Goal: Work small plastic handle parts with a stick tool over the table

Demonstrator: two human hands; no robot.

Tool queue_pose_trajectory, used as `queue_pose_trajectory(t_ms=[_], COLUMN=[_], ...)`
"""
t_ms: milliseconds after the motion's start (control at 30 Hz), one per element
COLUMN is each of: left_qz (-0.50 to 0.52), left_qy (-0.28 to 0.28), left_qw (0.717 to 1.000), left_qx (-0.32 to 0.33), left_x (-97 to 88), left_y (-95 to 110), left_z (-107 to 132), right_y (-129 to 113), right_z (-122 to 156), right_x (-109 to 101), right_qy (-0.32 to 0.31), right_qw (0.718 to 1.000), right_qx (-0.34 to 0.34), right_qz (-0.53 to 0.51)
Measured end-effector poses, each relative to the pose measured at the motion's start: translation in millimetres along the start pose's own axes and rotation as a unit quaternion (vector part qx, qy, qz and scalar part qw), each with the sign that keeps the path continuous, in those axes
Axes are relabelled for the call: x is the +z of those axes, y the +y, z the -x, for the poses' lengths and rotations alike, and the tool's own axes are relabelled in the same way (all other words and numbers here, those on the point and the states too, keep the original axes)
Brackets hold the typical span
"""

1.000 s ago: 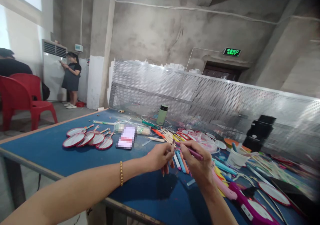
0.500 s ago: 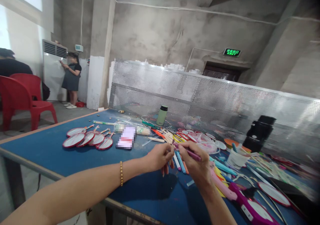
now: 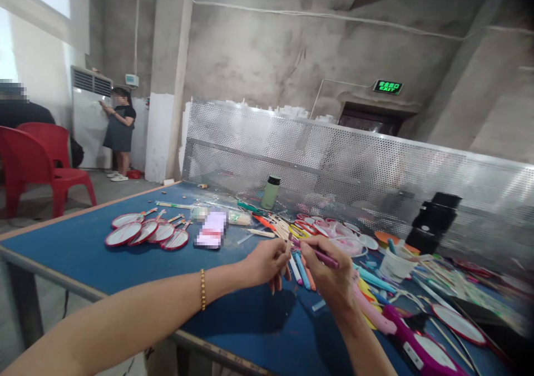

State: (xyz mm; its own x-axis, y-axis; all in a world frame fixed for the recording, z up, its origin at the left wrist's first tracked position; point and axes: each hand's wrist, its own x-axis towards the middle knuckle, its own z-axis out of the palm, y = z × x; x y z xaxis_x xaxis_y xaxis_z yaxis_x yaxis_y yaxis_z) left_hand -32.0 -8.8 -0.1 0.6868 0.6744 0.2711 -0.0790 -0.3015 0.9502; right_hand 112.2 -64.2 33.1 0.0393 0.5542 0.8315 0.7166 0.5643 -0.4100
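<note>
My left hand hovers just above the blue table, fingers pinched on a thin wooden stick that points up and away. My right hand is closed around a pink pen, whose tip meets the stick near its upper end. A gold bracelet sits on my left wrist. Loose coloured pens lie on the table right beneath both hands.
A row of red-rimmed round fans lies at left. A green bottle stands by the perforated metal screen. A white cup, a black container and pink handles clutter the right. Red chairs and a standing person are at far left.
My hands stay together at the same spot; the right hand with the pen has shifted only slightly against the stick.
</note>
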Motion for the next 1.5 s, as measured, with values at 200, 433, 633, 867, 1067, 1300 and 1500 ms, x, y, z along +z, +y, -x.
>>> queue_pose_trajectory(t_ms=[200, 433, 633, 867, 1067, 1300, 1500], left_qz=[0.002, -0.001, 0.001, 0.006, -0.001, -0.004, 0.000], left_qy=[-0.001, 0.002, 0.004, 0.004, 0.001, 0.008, 0.001], left_qw=[1.000, 1.000, 1.000, 1.000, 1.000, 1.000, 1.000], left_qx=[-0.002, -0.007, -0.005, -0.005, -0.005, -0.003, -0.001], left_x=[0.1, 0.4, 0.3, 0.1, 0.2, 1.4, 1.8], left_y=[-1.0, 0.1, -2.9, -1.7, 0.9, -0.8, 0.4], left_z=[0.6, 0.8, -0.5, -0.5, 0.6, 1.3, 2.8], right_y=[0.4, 0.3, 1.8, 0.5, 2.2, 4.7, 4.6], right_z=[0.3, 0.5, 0.8, 0.2, 1.1, 1.4, 1.4], right_x=[0.3, -0.3, 1.0, 0.7, 1.0, 2.0, 1.1], right_qy=[-0.007, 0.003, -0.011, -0.002, 0.000, -0.017, -0.008], right_qw=[1.000, 1.000, 1.000, 1.000, 1.000, 1.000, 1.000], right_qx=[-0.005, -0.001, -0.001, 0.001, 0.004, 0.002, 0.011], right_qz=[0.004, 0.008, -0.003, 0.001, 0.000, -0.013, 0.001])
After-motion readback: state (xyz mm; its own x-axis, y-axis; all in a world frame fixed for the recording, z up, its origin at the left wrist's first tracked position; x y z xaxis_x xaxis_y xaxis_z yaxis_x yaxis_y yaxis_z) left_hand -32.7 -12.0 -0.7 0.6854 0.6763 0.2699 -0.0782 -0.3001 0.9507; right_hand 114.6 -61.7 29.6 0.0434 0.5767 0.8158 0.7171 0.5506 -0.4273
